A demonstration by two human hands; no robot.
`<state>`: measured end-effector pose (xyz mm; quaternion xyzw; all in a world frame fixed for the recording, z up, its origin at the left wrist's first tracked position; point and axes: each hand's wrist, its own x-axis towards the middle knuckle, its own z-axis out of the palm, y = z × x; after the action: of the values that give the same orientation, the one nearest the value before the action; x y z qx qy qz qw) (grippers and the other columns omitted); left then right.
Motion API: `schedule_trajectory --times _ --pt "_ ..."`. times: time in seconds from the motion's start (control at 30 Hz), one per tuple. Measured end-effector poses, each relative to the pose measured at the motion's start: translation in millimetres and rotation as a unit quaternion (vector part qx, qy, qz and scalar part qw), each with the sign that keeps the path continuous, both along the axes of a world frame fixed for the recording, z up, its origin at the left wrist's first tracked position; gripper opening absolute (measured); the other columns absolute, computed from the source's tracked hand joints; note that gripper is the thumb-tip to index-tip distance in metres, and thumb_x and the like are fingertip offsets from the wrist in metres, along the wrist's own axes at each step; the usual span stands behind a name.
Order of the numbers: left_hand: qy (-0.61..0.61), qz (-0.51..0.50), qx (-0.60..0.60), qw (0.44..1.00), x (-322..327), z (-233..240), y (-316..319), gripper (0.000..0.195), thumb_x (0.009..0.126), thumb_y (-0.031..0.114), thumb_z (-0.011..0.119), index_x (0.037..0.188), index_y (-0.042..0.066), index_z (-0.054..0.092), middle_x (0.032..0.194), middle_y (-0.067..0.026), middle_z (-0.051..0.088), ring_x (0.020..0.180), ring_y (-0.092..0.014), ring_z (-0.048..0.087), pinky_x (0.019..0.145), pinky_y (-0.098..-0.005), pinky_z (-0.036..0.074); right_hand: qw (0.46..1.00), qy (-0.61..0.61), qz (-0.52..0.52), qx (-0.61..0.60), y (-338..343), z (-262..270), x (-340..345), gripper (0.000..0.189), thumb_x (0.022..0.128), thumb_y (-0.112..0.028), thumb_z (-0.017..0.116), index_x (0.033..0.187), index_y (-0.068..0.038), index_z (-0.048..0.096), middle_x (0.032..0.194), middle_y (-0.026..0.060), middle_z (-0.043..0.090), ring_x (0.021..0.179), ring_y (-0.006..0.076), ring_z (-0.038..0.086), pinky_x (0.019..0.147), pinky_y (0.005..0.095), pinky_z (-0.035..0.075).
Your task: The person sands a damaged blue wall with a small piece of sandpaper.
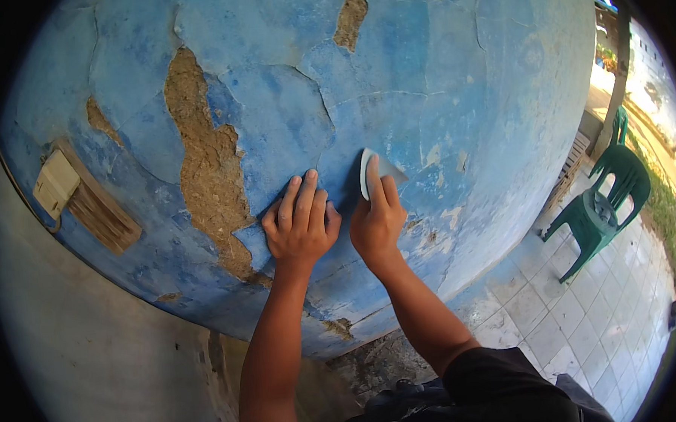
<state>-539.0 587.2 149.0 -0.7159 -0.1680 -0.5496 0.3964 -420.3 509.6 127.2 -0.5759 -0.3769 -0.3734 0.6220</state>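
Observation:
A blue painted plaster wall (277,109) with cracks and flaking paint fills the middle of the view. My left hand (302,224) rests on it with fingers spread and holds nothing, just right of a long patch of bare brown masonry (208,160). To its right, my right hand (379,217) grips a sheet of sandpaper or a thin flat scraper (390,172); which one I cannot tell. Its pale curved edge stands up beside the index finger, close to the wall. The palm hides part of the held piece.
At the left, a switch or socket box (57,183) sits on a wooden board (103,215) fixed to the wall. A green plastic chair (598,211) stands on the tiled floor (568,308) at right, near a slatted wooden object (571,167). A post rises behind.

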Motion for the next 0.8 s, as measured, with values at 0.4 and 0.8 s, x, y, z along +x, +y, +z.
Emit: schedule_trajectory --times 0.4,0.8 --pt "-0.014 -0.017 0.0 1.0 1 -1 0 0.012 0.095 0.026 0.064 0.101 0.019 0.072 0.143 0.0052 0.069 0.135 -0.015 0.058 0.099 -0.0371 0.041 0.999 -0.051 -0.007 0.015 12 -6 10 0.066 0.077 0.008 0.064 0.142 0.012 0.06 0.092 0.0123 0.062 0.054 0.0245 0.06 0.048 0.0363 0.049" --pt "0.0 -0.008 -0.001 1.0 -1 -2 1 0.012 0.098 0.028 0.063 0.098 0.019 0.07 0.14 0.0031 0.068 0.132 -0.018 0.058 0.1 -0.0381 0.039 0.997 -0.056 0.05 -0.019 -1 -6 14 0.068 0.076 0.012 0.062 0.143 0.008 0.062 0.091 0.0114 0.061 0.053 0.0279 0.058 0.048 0.037 0.048"
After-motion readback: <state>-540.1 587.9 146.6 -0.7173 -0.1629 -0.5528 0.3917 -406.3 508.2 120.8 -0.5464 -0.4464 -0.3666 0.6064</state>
